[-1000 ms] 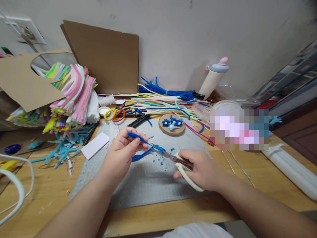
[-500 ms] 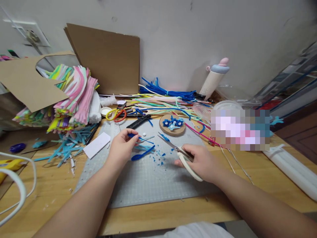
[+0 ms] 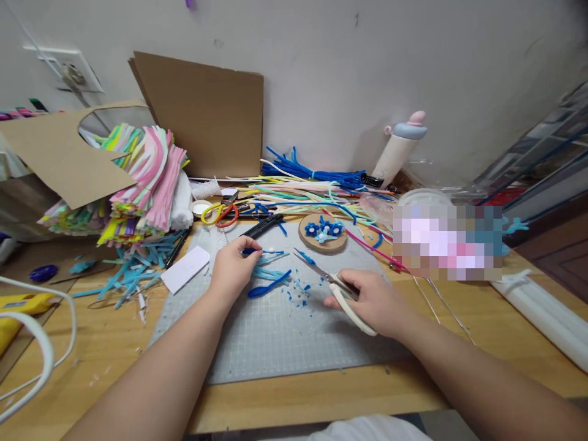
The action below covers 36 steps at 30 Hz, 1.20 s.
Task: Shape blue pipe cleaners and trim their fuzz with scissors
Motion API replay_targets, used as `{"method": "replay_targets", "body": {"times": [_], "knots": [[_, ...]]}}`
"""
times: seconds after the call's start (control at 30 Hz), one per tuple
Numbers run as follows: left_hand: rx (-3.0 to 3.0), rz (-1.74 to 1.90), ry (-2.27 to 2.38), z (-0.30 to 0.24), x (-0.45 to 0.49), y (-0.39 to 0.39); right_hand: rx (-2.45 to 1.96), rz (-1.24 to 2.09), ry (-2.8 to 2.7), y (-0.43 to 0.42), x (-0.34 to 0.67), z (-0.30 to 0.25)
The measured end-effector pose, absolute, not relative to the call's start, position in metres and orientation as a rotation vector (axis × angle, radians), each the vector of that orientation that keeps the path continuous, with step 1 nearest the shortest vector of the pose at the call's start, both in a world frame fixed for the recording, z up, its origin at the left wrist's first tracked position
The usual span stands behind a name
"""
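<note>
Over the grey cutting mat point(image 3: 275, 349), my left hand point(image 3: 233, 266) is closed in a pinch on a thin blue pipe cleaner point(image 3: 273, 252), its free end pointing right. My right hand point(image 3: 379, 303) grips white-handled scissors point(image 3: 351, 309), blades slightly apart and directed up and left; a bit of blue fluff point(image 3: 305, 258) shows at the blades. Below the left fingertips lie light blue pipe cleaner strips point(image 3: 271, 275) and a dark blue looped pipe cleaner point(image 3: 264, 290). Blue clippings point(image 3: 301, 297) are scattered between the hands. Behind them, a round wooden disc point(image 3: 321, 246) bears small blue flowers point(image 3: 324, 231).
Orange-and-yellow scissors point(image 3: 225, 214), a black tool point(image 3: 261, 228) and a white card point(image 3: 185, 270) lie around the mat's back left. Pipe cleaner bundles point(image 3: 316, 176) line the wall, beside cardboard sheets point(image 3: 202, 116) and a bottle point(image 3: 392, 156). A yellow glue gun point(image 3: 22, 306) lies left.
The view has shifted slightly, so the table's things appear a little further right. My left hand has turned the thin pipe cleaner slightly; my right hand and its scissors stay almost still.
</note>
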<state>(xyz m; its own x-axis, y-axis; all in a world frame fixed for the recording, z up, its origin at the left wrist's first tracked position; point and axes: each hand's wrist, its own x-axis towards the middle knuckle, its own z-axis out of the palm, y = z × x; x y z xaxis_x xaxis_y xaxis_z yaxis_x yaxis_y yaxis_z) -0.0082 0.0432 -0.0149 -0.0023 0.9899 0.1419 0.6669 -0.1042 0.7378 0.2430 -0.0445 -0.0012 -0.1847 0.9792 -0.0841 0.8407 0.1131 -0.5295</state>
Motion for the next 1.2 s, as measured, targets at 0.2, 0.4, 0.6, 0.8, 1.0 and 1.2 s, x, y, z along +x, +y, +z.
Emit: {"method": "replay_targets", "body": {"times": [0.2, 0.4, 0.6, 0.8, 1.0, 1.2], "knots": [[2.0, 0.857, 1.676, -0.017, -0.007, 0.046, -1.804, 0.691, -2.111, -0.044, 0.243, -0.001], [2.268, 0.742, 1.602, 0.0, -0.006, 0.028, -1.781, 0.679, -2.105, -0.044, 0.242, 0.001], [2.386, 0.396, 1.514, 0.002, -0.007, 0.01, -1.787, 0.677, -2.11, -0.044, 0.243, 0.002], [2.299, 0.401, 1.482, 0.005, -0.003, 0.007, -1.773, 0.648, -2.132, -0.044, 0.243, 0.005], [2.039, 0.642, 1.391, 0.015, 0.003, -0.001, -1.724, 0.582, -2.183, -0.046, 0.244, 0.007], [1.529, 0.753, 1.223, 0.021, 0.005, 0.0, -1.646, 0.525, -2.283, -0.046, 0.243, 0.003]]}}
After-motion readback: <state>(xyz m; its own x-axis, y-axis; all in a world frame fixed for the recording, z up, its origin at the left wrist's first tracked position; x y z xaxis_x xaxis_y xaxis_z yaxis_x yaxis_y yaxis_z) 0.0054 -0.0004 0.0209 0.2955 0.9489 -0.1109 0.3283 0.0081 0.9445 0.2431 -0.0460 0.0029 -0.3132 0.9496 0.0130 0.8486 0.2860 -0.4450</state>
